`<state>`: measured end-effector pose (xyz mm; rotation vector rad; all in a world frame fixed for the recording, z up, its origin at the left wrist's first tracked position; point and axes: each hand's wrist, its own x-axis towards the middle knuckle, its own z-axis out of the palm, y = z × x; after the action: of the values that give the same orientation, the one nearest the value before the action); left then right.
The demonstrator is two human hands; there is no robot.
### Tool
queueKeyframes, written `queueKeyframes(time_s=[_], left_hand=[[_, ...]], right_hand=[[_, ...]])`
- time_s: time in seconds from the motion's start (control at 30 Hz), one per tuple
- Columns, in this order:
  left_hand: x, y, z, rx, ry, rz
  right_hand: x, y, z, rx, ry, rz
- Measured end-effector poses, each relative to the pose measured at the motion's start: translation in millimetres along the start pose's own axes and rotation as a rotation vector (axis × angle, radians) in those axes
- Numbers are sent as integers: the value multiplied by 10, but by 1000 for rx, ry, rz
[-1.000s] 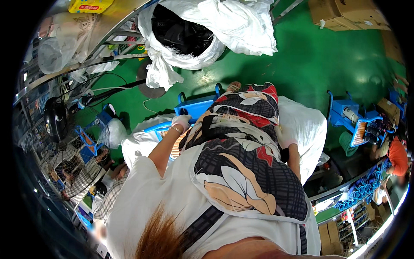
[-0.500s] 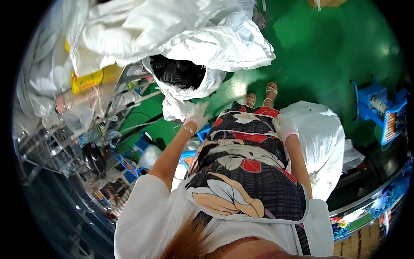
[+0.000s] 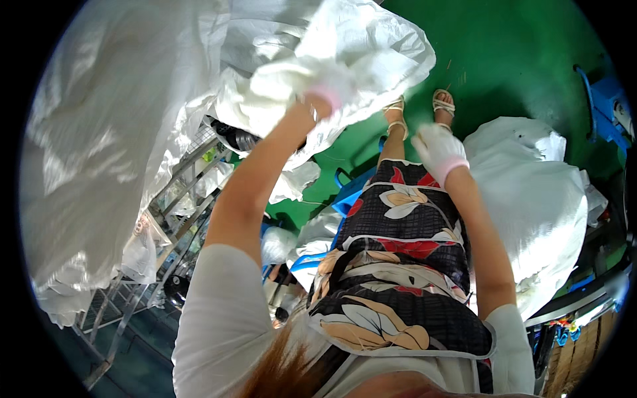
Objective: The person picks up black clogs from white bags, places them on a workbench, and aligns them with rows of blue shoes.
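Head view: floral apron [image 3: 398,278] nearest. Right hand [image 3: 439,151], gloved, fingers half-curled, apparently empty, near a bulging white bag [image 3: 531,192]. Left hand [image 3: 332,83] blurred over the crumpled white sack [image 3: 391,40]; gripping or merely touching, can't tell. Black items [image 3: 232,134] partly show below the sack's folds. Progress, judged: sack handling underway, unfinished; no black item seen lifted out. Green floor [image 3: 504,53] beyond.

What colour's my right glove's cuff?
The cuff on your right hand is pink, clearest in the head view.
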<state>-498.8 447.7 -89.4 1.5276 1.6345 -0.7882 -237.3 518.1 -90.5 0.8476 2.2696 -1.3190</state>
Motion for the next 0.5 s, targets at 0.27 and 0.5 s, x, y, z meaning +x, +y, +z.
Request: queueKeyframes(time_s=[0.27,0.5], left_hand=[[-1466,1048,736,-376,-101,359],[-1715,970,1700,-607,-496,-55]], right_hand=[[1032,-963,218,-189,421,-527],[1139,-679,742,-53,-310,-97]])
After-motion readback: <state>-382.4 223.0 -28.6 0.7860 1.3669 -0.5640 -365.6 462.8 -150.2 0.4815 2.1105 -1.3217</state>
